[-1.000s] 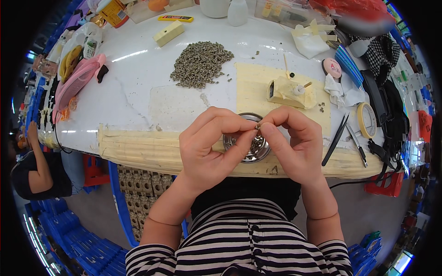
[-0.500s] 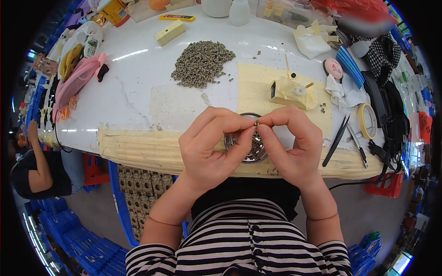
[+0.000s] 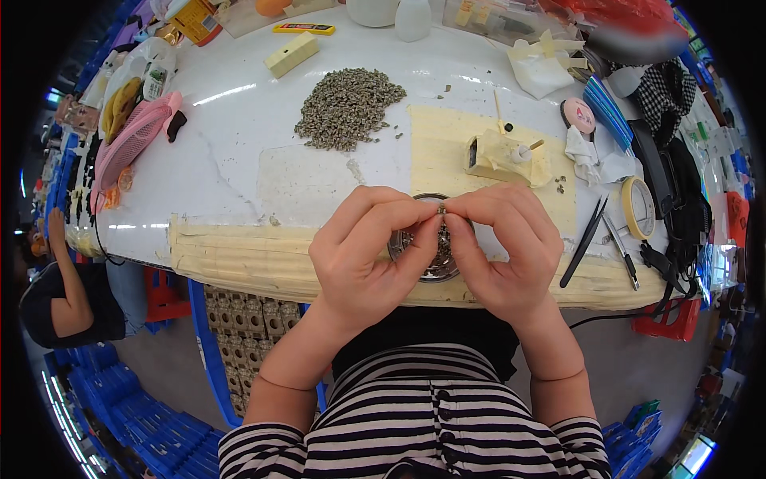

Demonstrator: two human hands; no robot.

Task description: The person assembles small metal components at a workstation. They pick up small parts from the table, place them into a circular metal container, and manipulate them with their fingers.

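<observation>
My left hand (image 3: 359, 259) and my right hand (image 3: 511, 255) meet at their fingertips above a round metal dish (image 3: 441, 279) near the table's front edge. Each is closed in a pinch of thumb and forefinger on one tiny metal part (image 3: 441, 210), mostly covered by the fingers. Inside the dish lie many small shiny metal pieces (image 3: 440, 254); my hands hide its sides. A heap of similar small grey metal parts (image 3: 348, 109) sits farther back on the white table, with a few strays to its right.
Right of my hands are black tweezers (image 3: 583, 243), a pen-like knife (image 3: 622, 251) and a tape roll (image 3: 637, 207). A tape-wrapped block (image 3: 508, 158) stands behind them. At left lies a pink mesh fan (image 3: 136, 144). Below the table edge, a blue crate (image 3: 209, 351) holds metal blocks.
My right hand's fingers have shifted slightly around the tiny part, which stays pinched between both hands above the dish. Otherwise the picture has only moved a little.
</observation>
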